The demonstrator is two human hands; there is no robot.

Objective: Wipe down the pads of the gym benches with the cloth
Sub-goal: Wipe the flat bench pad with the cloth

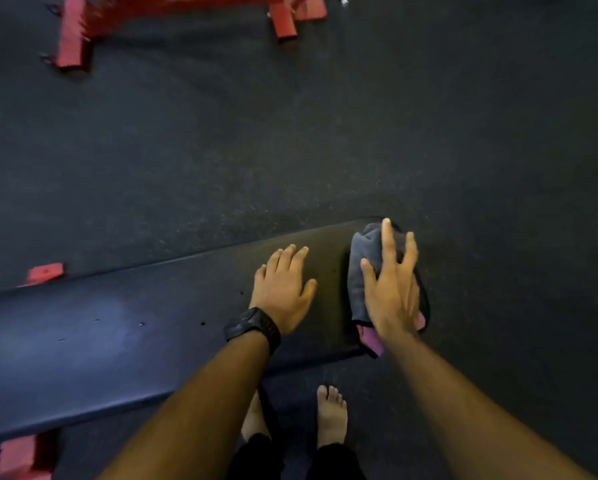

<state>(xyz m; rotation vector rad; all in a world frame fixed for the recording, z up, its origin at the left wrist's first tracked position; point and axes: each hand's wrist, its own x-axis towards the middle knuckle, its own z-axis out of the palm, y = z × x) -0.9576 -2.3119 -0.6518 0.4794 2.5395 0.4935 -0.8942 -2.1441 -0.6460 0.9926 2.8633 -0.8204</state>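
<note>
A long, dark blue padded worktop ran from the near left toward the right. At its right end lay a crumpled grey and pink cloth under the flat right hand; the left hand rested flat just left of it.

A dark, speckled rubber floor is filling nearly the whole frame, lying under dim, even light. Across the top left a red steel frame is sitting on it, blurred, with its crossbar foot at the left and a shorter leg standing to the right. A small red foot is showing at the left edge, and a red bracket is peeking in at the lower left corner.
</note>
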